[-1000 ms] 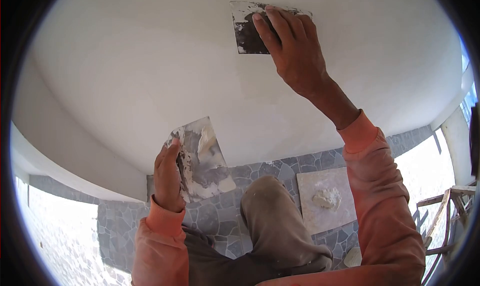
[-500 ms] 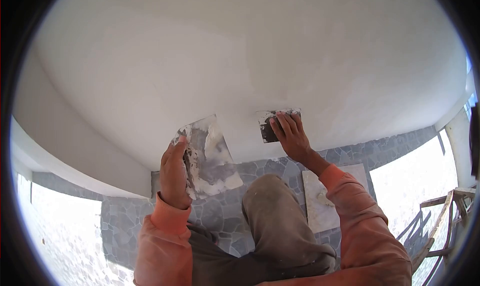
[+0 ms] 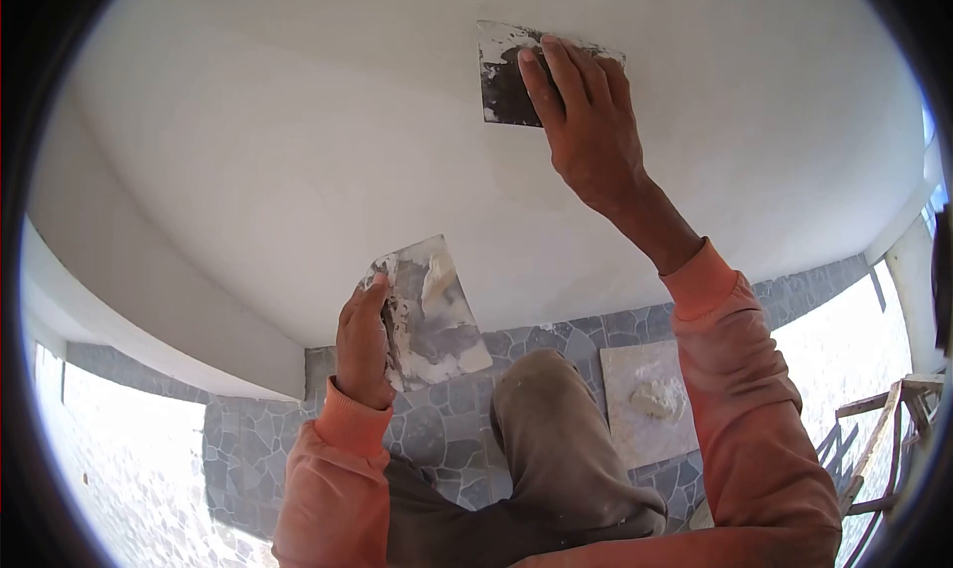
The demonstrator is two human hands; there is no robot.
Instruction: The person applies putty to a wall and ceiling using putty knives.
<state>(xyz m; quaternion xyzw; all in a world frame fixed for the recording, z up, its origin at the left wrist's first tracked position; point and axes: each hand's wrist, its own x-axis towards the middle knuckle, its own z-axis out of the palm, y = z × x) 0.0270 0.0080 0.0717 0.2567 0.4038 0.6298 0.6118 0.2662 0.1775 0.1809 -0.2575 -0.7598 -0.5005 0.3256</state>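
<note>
My right hand (image 3: 599, 141) is closed on a dark rectangular putty scraper (image 3: 506, 89), fingers pressed flat along its face. The blade lies against the pale wall (image 3: 298, 121), and white putty streaks its upper edge. Lower and to the left, my left hand (image 3: 363, 345) grips one side of a flat metal plate (image 3: 429, 320), thumb on top. Smears and a small lump of white putty (image 3: 438, 275) cover parts of that plate, which is tilted in front of the wall. Whether the plate has a handle underneath is hidden.
On the grey stone-patterned floor (image 3: 422, 434) lies a pale square board (image 3: 630, 444) bearing a putty mound (image 3: 659, 399). A wooden ladder-like frame (image 3: 884, 439) stands at the lower right. A wall ledge (image 3: 189, 310) curves along the left. My bent knee (image 3: 541, 399) is close to the wall.
My right hand has moved the scraper up the wall, away from my body. My left hand has shifted slightly right with the plate. The putty mound on the board has come into fuller view.
</note>
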